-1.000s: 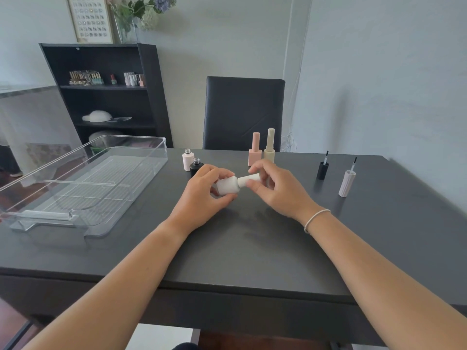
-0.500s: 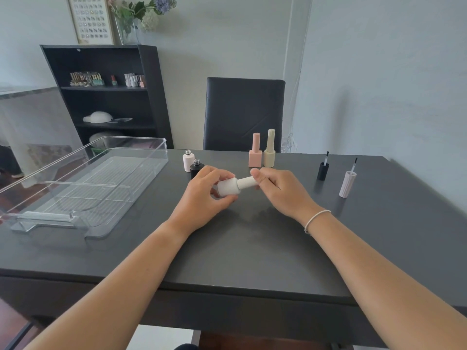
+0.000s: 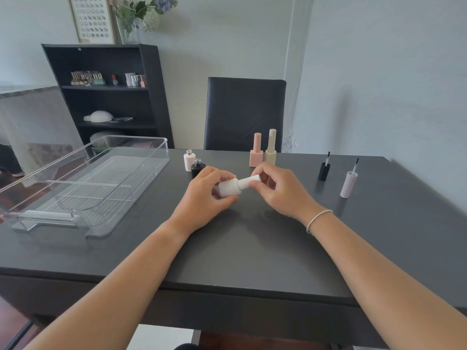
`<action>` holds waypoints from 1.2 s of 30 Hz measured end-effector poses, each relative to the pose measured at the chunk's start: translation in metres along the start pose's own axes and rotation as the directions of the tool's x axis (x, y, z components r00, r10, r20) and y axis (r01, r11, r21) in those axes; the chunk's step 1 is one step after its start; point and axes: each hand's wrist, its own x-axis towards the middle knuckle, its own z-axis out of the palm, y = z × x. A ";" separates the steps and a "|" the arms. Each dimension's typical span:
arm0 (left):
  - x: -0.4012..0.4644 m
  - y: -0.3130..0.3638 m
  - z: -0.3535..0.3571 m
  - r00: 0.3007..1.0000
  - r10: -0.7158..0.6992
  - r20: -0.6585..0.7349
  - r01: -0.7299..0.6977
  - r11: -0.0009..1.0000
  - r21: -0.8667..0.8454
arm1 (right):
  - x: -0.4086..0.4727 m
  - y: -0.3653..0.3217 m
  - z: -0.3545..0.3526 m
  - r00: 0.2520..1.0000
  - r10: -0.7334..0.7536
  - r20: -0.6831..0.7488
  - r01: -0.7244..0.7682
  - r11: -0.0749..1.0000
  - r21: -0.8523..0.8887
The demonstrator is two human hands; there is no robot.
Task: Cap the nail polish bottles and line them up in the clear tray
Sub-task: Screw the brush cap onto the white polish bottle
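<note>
On the dark desk [image 3: 252,248], the clear tray [image 3: 151,157] holds no bottles. The left hand [image 3: 202,198] has its grip closed around a white bottle [image 3: 228,188]; the right hand [image 3: 280,190] pinches its white cap [image 3: 249,181].

Before me, a dark grey table [image 3: 252,248] meets pale walls [image 3: 379,72]; a black chair [image 3: 245,112] stands at its far side. At far left, my view takes in a black shelving unit [image 3: 106,97] bearing a framed chart [image 3: 92,20] and vase of flowers [image 3: 134,18].

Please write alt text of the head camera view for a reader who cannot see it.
Two bare hands hold a white nail polish bottle sideways above a dark table, the right hand on its cap. An empty clear tray sits left; more bottles and two loose brush caps stand behind.
</note>
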 end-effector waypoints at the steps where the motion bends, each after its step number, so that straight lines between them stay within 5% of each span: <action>1: 0.000 0.000 0.000 1.000 -0.004 0.006 0.004 1.000 -0.003 | 0.000 0.000 0.000 1.000 0.004 -0.007 -0.004 1.000 -0.003; 8: 0.001 0.000 0.001 1.000 -0.022 -0.004 0.022 0.999 -0.035 | 0.002 0.001 0.000 0.998 0.005 -0.066 -0.004 1.000 0.024; 12: 0.007 -0.005 -0.011 0.973 -0.099 -0.208 0.092 0.995 -0.043 | 0.008 0.000 -0.004 0.988 0.050 -0.147 -0.031 0.991 0.128; 16: 0.020 -0.024 -0.029 0.884 -0.281 -0.374 0.313 0.949 0.027 | 0.026 -0.004 -0.010 0.994 0.059 -0.095 -0.051 0.995 0.083; 28: 0.031 -0.054 -0.030 0.886 -0.440 -0.142 0.453 0.889 0.071 | 0.115 -0.006 -0.005 0.986 0.152 -0.065 -0.163 0.965 -0.207; 36: 0.034 -0.061 -0.027 0.872 -0.466 -0.149 0.470 0.883 -0.013 | 0.135 -0.001 0.012 0.970 0.214 -0.113 -0.242 0.887 -0.393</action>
